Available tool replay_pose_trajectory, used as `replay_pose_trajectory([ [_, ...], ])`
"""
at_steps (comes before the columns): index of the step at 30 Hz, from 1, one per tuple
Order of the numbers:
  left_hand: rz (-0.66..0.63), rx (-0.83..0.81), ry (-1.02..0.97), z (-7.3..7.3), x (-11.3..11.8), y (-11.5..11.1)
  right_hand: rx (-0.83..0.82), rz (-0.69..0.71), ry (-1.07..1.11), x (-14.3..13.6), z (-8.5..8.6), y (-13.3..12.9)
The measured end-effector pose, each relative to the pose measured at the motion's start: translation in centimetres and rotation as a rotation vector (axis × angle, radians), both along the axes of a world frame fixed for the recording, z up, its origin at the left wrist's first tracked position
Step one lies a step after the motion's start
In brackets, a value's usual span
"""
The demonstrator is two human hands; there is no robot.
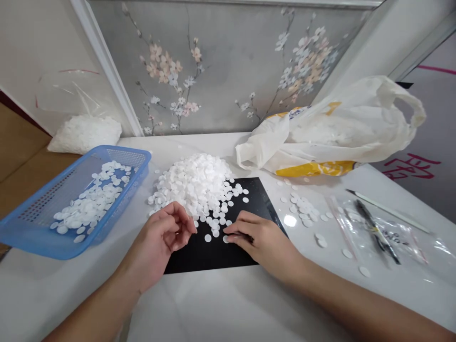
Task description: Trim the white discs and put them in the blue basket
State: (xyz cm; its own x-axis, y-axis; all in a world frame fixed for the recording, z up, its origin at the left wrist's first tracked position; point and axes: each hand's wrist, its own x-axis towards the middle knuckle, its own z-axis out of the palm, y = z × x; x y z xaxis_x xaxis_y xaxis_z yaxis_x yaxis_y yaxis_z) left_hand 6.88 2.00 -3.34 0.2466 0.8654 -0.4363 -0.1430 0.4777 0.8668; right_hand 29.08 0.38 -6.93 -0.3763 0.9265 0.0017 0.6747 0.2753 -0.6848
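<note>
A large heap of small white round discs (199,183) lies on the back of a black mat (213,256), with loose discs spilling toward its front. My left hand (166,230) hovers at the mat's left side, in front of the heap. Its fingers are curled in toward the palm, and whatever they hold is hidden. On the mat's right side, my right hand (254,235) has its thumb and fingertips together at a single white disc (225,239). Another loose disc (208,238) lies flat between the two hands.
At left stands a blue plastic basket (142,159) with many discs inside. Behind it sits a clear bag of white pieces (85,133). A white and yellow plastic carrier bag (320,142) lies back right. Scattered discs (304,209), a zip bag, a black pen (374,228) and a white stick-like tool (388,209) are at right.
</note>
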Motion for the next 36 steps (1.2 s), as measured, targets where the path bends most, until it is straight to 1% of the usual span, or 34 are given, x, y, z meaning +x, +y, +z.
replay_pose_trajectory([
  [1,-0.031,0.013,0.058,-0.1,-0.1,0.0,0.002,0.005,-0.025,-0.2,-0.1,-0.1],
  [3,-0.111,0.096,0.263,-0.5,-0.1,-0.1,0.007,0.015,-0.044,-0.3,-0.3,-0.1],
  [6,-0.270,0.334,0.671,-1.3,0.4,-0.4,-0.017,0.039,-0.005,-0.3,-0.3,-0.1],
  [8,-0.383,0.469,0.868,-1.9,0.9,-0.6,-0.054,0.047,0.035,-0.3,-0.1,0.0],
  [10,-0.456,0.541,0.987,-2.3,1.4,-0.8,-0.096,0.026,0.082,-0.3,0.1,0.0],
  [13,-0.491,0.564,1.046,-2.6,1.8,-0.8,-0.208,-0.070,0.166,-0.2,0.5,0.2],
  [16,-0.474,0.552,0.972,-2.5,1.9,-0.8,-0.316,-0.146,0.271,0.0,0.8,0.4],
  [18,-0.411,0.499,0.842,-2.2,2.0,-0.9,-0.348,-0.154,0.351,0.0,1.1,0.4],
  [21,-0.317,0.292,0.527,-1.6,2.3,-1.0,-0.387,-0.160,0.439,-0.2,1.5,0.3],
  [23,-0.299,0.172,0.357,-1.4,2.6,-1.1,-0.413,-0.159,0.470,-0.3,1.8,0.2],
  [24,-0.302,0.129,0.304,-1.3,2.8,-1.1,-0.423,-0.155,0.485,-0.4,1.9,0.1],
  [28,-0.302,-0.002,0.158,-1.5,3.2,-1.3,-0.458,-0.149,0.523,-0.6,2.0,0.0],
  [30,-0.294,-0.013,0.126,-1.6,3.4,-1.4,-0.475,-0.145,0.541,-0.6,2.0,-0.1],
  [33,-0.284,0.023,0.128,-1.7,3.5,-1.5,-0.506,-0.129,0.591,-0.6,2.0,-0.1],
  [36,-0.240,-0.051,0.070,-1.7,3.4,-1.4,-0.545,-0.110,0.647,-0.4,1.8,0.0],
])
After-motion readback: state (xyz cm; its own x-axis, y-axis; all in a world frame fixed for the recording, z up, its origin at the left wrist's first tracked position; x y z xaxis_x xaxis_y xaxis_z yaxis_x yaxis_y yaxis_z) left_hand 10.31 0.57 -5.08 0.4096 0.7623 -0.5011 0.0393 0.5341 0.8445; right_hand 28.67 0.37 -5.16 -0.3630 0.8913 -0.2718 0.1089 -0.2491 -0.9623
